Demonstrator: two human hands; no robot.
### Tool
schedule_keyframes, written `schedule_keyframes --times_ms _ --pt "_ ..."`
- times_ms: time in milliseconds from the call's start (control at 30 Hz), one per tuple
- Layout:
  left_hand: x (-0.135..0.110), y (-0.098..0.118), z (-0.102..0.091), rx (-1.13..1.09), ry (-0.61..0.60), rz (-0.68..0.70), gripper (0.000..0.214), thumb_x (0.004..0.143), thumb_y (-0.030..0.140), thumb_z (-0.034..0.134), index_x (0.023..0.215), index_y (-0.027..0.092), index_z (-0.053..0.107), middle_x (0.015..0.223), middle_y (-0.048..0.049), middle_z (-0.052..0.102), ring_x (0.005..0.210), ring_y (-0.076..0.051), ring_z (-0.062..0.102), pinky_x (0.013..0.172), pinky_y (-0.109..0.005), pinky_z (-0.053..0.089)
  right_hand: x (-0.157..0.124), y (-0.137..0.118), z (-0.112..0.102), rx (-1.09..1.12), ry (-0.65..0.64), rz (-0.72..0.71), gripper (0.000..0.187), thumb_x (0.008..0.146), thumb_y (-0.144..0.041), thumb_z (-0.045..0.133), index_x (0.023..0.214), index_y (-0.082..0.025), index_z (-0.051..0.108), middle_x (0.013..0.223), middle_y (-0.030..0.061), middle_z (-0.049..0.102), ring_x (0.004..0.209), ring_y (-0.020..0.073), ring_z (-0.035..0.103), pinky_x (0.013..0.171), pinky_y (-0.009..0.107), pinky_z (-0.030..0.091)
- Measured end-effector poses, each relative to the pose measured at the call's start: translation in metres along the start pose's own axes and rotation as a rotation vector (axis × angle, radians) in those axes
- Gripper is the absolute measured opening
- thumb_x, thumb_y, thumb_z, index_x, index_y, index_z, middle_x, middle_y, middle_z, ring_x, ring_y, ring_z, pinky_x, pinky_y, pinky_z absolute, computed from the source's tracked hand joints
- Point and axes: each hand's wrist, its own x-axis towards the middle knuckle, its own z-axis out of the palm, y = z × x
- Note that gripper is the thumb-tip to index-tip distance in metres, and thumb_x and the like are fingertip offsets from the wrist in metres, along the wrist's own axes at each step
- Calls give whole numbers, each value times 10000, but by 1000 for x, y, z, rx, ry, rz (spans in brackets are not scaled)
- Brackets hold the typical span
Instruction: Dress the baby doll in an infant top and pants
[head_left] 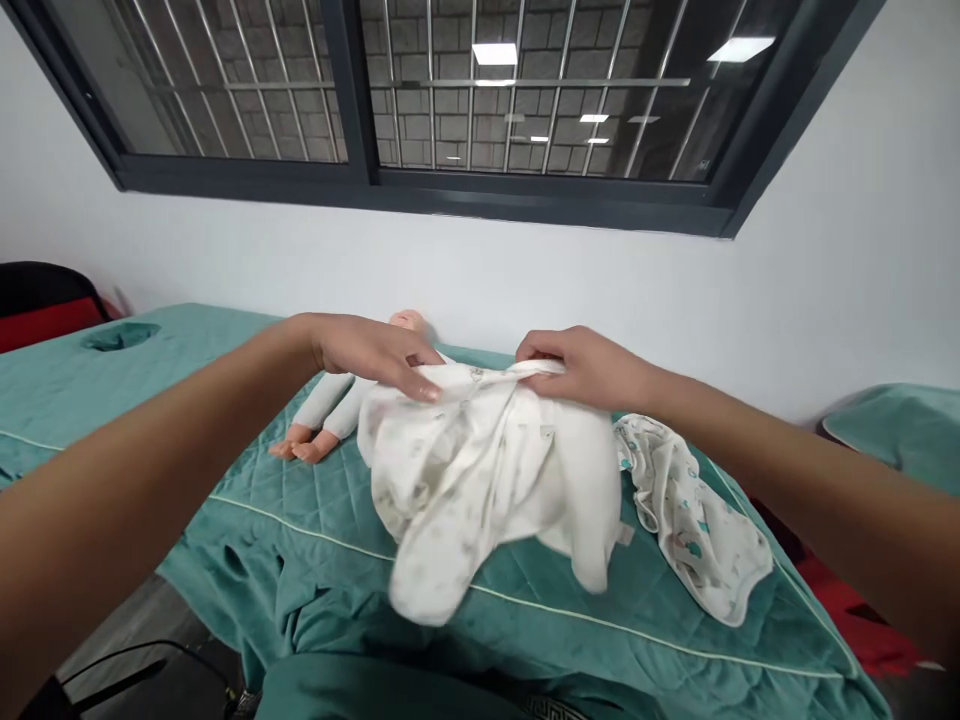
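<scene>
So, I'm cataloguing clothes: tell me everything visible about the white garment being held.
The white garment looks soft, with faint small prints. The left hand and right hand grip its upper edge; it hangs creased below, two sleeve-like parts dangling, slightly blurred. Whether it touches the green bed cover is unclear.

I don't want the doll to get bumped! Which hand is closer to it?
The left. The left hand holds the white garment just in front of the doll, partly hiding it. The right hand grips the garment farther right, clear of the doll.
</scene>
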Motion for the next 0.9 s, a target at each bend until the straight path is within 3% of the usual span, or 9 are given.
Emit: schedule_keyframes --times_ms 67,133,267,367,467,667,767,900 --pt "5 -8 -2 147 96 -4 426 695 622 702 834 220 730 755 -49 711 821 -251 653 757 -327 490 -7 0 -8 -212 89 -36 143 792 -243 611 919 -241 678 863 4 706 774 199 594 694 294 351" --pt "13 -10 -2 343 184 18 483 813 661 567 853 209 733 767 -58 719 830 -245 646 812 -346 471 -13 -3 -12 -317 75 -19 178 799 -259 599 963 -239 665 888 17 707 782 209 587 688 298 331" --pt "27 1 11 690 320 116 533 941 629 387 848 231 728 807 -46 730 825 -220 643 930 -381 414 -20 -4 -2 -167 -284 53 135 816 -337 634 908 -239 639 852 3 676 716 178 557 634 289 317" --pt "28 15 30 866 439 263 475 990 549 368 917 231 713 1014 -41 741 986 -221 638 1050 -416 336 -21 4 9 36 -464 114 292 821 -517 678 828 -232 611 815 -11 636 699 165 527 621 290 325" --pt "25 22 42 919 513 349 404 1006 494 392 1005 209 679 1205 -68 683 1105 -237 605 1048 -415 346 -22 18 10 184 -409 178 412 772 -627 717 858 -231 639 879 5 646 771 185 549 653 299 359" --pt "23 22 45 797 467 399 278 986 417 483 1029 202 654 1206 -70 628 1012 -223 612 907 -365 427 -21 34 12 638 -97 429 447 815 -640 691 948 -214 670 978 65 680 828 200 605 726 334 448" --pt "26 26 48 622 429 455 273 995 396 470 1068 217 662 1182 -65 617 975 -206 614 826 -324 441 -17 26 23 695 -5 353 417 821 -619 699 980 -234 687 1040 57 687 891 202 615 780 338 459" --pt "32 25 54 472 411 487 255 1000 362 461 1011 209 665 1143 -69 606 935 -195 611 763 -294 436 -8 11 27 503 -32 242 391 784 -611 737 774 -226 671 767 0 608 706 149 522 666 305 391"
